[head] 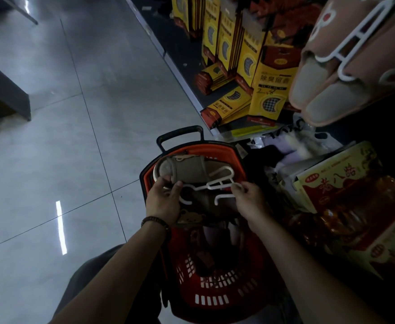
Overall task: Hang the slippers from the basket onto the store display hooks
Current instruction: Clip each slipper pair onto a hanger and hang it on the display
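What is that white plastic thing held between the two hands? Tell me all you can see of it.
The thin white plastic hanger is a frame of slim bars with curved prongs. It lies roughly level above the red plastic basket. The left hand pinches one end, the right hand the other. One prong lies against the grey-brown fabric slipper; another curls bare below.

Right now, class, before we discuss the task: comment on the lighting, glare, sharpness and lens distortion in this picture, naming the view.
Head view: dim overall, the red basket nearly black inside; head view: white glare streaks on the glossy floor; head view: wide-angle stretch makes the pink slippers loom at top right; head view: left hand, right hand, slipper and white hanger reasonably sharp.
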The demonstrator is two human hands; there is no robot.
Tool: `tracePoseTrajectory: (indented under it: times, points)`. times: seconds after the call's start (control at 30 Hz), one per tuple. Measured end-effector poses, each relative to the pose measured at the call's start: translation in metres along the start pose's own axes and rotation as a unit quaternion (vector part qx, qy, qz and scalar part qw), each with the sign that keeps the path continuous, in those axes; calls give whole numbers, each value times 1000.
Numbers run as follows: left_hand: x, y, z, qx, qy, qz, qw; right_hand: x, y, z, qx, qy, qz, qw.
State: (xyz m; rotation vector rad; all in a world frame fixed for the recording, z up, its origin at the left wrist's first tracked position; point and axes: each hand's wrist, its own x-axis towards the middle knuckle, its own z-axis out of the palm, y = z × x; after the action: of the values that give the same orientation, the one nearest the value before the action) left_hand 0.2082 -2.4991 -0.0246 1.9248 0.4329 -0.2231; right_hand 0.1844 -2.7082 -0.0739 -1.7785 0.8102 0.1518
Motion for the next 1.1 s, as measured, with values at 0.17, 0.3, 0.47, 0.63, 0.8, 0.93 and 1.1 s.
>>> tracePoseTrajectory:
  times: [0.17,0.3,0.47,0.63,0.8,0.93,1.1]
  points:
    - [-6,8,-6,-46,-5,-1,999,8,-1,-2,71,13,21,997]
    - [-6,10,-7,-140,-54,-59,987,-3,-9,6,216,-28,55,974]
    - [-5,18,-15,-203,-119,-58,970,-12,-3,13,189,-81,85,975]
    - [-5,34,-38,-217,-216,-78,949,-8,-3,13,180,-108,48,977]
    - [2,53,-59,-18,-246,-37,968,-19,-7,9,55,-159,17,986]
    - [-3,80,-66,145,-294,44,944,-29,-14,10,116,-87,7,989]
    - [-14,110,-72,284,-340,81,893,-55,-29,3,287,-147,14,947]
